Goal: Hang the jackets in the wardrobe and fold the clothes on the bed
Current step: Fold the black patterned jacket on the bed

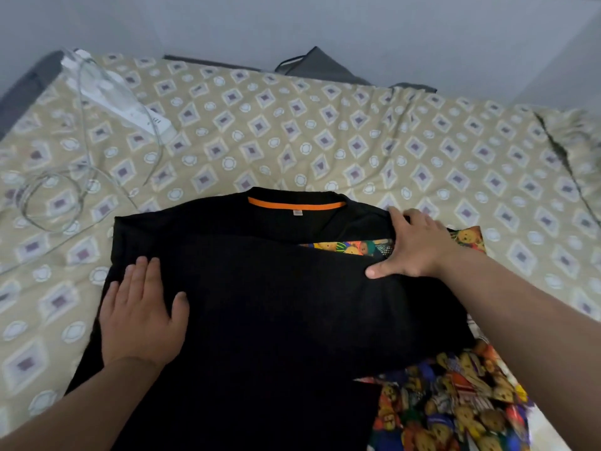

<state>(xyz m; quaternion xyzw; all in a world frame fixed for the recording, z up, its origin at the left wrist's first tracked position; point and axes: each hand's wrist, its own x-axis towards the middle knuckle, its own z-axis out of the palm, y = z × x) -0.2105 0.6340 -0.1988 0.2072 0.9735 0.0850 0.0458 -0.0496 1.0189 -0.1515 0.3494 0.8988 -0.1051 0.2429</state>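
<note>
A black shirt point(276, 304) lies spread on the bed point(292, 131), in the near middle of the view, with its neck turned to the far side. Inside the neck there is an orange band point(296, 203) and under it a small pale label point(297, 212). The right side of the shirt is folded over toward the middle. The left hand point(143, 317) rests flat on the left part of the shirt, palm down; its fingers are straight and close together, and the thumb stands out to the side. The right hand point(413, 245) lies on the right shoulder of the shirt, also palm down, with the fingers stretched and a little apart and the thumb pointing to the left along the folded edge. Neither hand curls around the cloth. Under the shirt, on its right, lies a colourful cloth point(455, 405) printed with small cartoon figures; one strip of it shows just beside the right thumb. The bed has a beige sheet with a pattern of diamonds and circles. On the far left of the bed lies a white power strip point(123, 102), and its pale cable point(52, 196) makes loose loops near the left edge. At the far edge of the bed a dark grey thing point(320, 68) rests against the wall; I cannot tell what it is.
</note>
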